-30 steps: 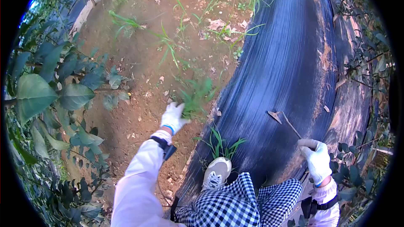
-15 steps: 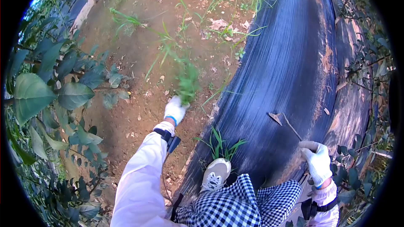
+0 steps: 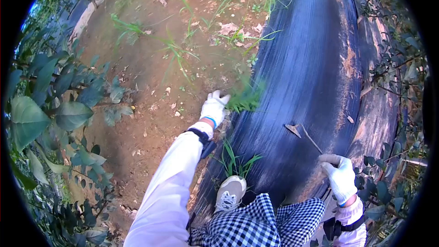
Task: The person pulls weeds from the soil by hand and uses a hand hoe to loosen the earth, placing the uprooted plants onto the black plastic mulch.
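Note:
My left hand (image 3: 214,108), in a white glove, is over the soil at the edge of the black plastic sheet (image 3: 292,77), fingers spread. Just off its fingertips, a blurred green weed (image 3: 247,97) overlaps the edge of the sheet. At the right, my gloved right hand (image 3: 340,177) is closed around the handle of a small hand hoe (image 3: 293,130). The hoe's thin neck and angled blade point away from me, over the sheet.
Grassy weeds (image 3: 173,50) grow from the bare soil (image 3: 141,82) ahead. A grass tuft (image 3: 238,159) stands by my shoe (image 3: 230,192). Leafy branches (image 3: 73,114) reach in from the left, and more foliage (image 3: 388,187) borders the right side.
My left hand has swung right, toward the sheet, and its fingers have opened. The weed has left the hand and moved right to the sheet's edge. My right hand still holds the hoe.

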A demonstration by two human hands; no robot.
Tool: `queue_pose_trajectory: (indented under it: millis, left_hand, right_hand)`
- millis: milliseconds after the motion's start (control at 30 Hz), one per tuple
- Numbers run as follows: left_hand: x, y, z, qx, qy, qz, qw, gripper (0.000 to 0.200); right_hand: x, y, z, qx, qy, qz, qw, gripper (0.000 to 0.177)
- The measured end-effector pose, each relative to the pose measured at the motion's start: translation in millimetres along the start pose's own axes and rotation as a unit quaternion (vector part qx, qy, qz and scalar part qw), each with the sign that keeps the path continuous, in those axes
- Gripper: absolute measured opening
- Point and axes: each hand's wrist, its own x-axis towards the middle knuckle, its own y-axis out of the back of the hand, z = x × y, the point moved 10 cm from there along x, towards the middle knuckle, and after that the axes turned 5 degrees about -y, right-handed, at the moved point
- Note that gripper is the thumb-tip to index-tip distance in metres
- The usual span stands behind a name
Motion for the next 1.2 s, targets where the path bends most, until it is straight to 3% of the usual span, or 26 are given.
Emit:
queue_pose_trajectory:
  millis: [33,67,167,200,233,267,300,333,367,400,433,500,567,633,700,733,833,933,1000,1033,1100,1200]
  left_hand:
    - [4.6,-10.0,6.7,0.034,-0.012,-0.033,0.999,0.034]
    - [5.9,-9.0,9.1,0.049,-0.032,-0.002,0.998,0.029]
    - [14.3,-15.7,-19.0,-0.104,0.053,0.085,0.990,0.024]
    - [-1.3,-0.4,-26.3,-0.282,0.132,0.188,0.931,0.021]
    - [-12.0,6.4,-19.1,-0.290,0.162,0.199,0.922,0.021]
    - [-23.1,20.4,11.4,-0.366,0.084,0.242,0.895,0.024]
    - [-35.4,-8.5,34.8,-0.396,0.195,0.032,0.897,0.029]
    - [-51.0,-2.6,94.1,-0.368,0.116,-0.173,0.906,0.038]
    - [-71.5,-26.5,132.6,-0.223,-0.049,-0.261,0.938,0.049]
    - [-105.3,-26.2,176.7,-0.221,-0.302,-0.207,0.904,0.063]
    - [-121.8,-18.4,184.2,-0.259,-0.342,-0.240,0.871,0.066]
    - [-91.8,-16.8,135.0,-0.276,-0.197,-0.250,0.907,0.057]
    - [-56.8,5.0,52.9,-0.231,-0.063,-0.065,0.969,0.049]
    - [-36.9,17.1,-12.4,-0.155,0.026,0.047,0.986,0.047]
    - [-16.6,32.7,-26.3,-0.086,0.048,0.084,0.992,0.047]
    - [-4.2,32.4,-20.4,-0.059,0.004,0.081,0.995,0.047]
    - [24.6,-14.7,-13.6,0.016,-0.084,-0.091,0.992,0.033]
    - [40.0,10.8,-59.4,-0.085,0.041,0.019,0.995,0.024]
    - [36.8,48.4,-110.2,-0.069,0.122,0.213,0.967,0.021]
    - [37.5,61.3,-126.1,-0.063,0.173,0.238,0.954,0.027]
    - [48.8,85.8,-115.3,0.015,0.132,0.296,0.946,0.037]
    - [80.4,71.9,-139.1,0.056,0.154,0.129,0.978,0.052]
  right_hand:
    - [-0.9,0.4,-0.7,0.000,-0.001,0.004,1.000,0.023]
    - [-1.1,0.9,-1.0,-0.001,-0.001,0.007,1.000,0.023]
    - [5.3,0.0,8.7,0.014,0.014,0.000,1.000,0.023]
    - [4.9,0.3,7.2,0.018,0.015,-0.001,1.000,0.023]
    - [6.4,0.4,7.7,0.026,0.011,-0.004,1.000,0.022]
    - [9.3,2.0,9.3,0.034,0.007,-0.008,0.999,0.022]
    - [12.0,4.4,10.4,0.040,0.003,-0.012,0.999,0.022]
    - [14.6,6.2,10.5,0.044,0.000,-0.021,0.999,0.022]
    - [17.6,8.8,10.3,0.049,-0.004,-0.029,0.998,0.022]
    - [20.0,10.9,9.8,0.054,-0.008,-0.037,0.998,0.023]
    - [20.7,12.1,9.0,0.059,-0.012,-0.045,0.997,0.023]
    - [20.5,13.9,11.1,0.052,-0.020,-0.044,0.998,0.023]
    - [23.0,13.1,19.3,0.054,-0.023,-0.045,0.997,0.023]
    - [26.1,13.0,29.9,0.058,-0.012,-0.040,0.997,0.024]
    - [27.7,12.9,26.5,0.058,-0.017,-0.039,0.997,0.024]
    - [22.7,12.3,19.4,0.057,-0.030,-0.039,0.997,0.024]
    - [23.2,11.8,16.4,0.065,-0.026,-0.043,0.997,0.023]
    - [21.8,12.2,14.5,0.068,-0.027,-0.046,0.996,0.023]
    - [22.6,13.5,15.3,0.077,-0.054,-0.034,0.995,0.022]
    - [23.7,14.6,16.0,0.080,-0.067,-0.030,0.994,0.022]
    - [29.3,18.3,16.5,0.073,-0.078,-0.033,0.994,0.022]
    - [34.3,20.2,21.3,0.109,-0.071,-0.039,0.991,0.020]
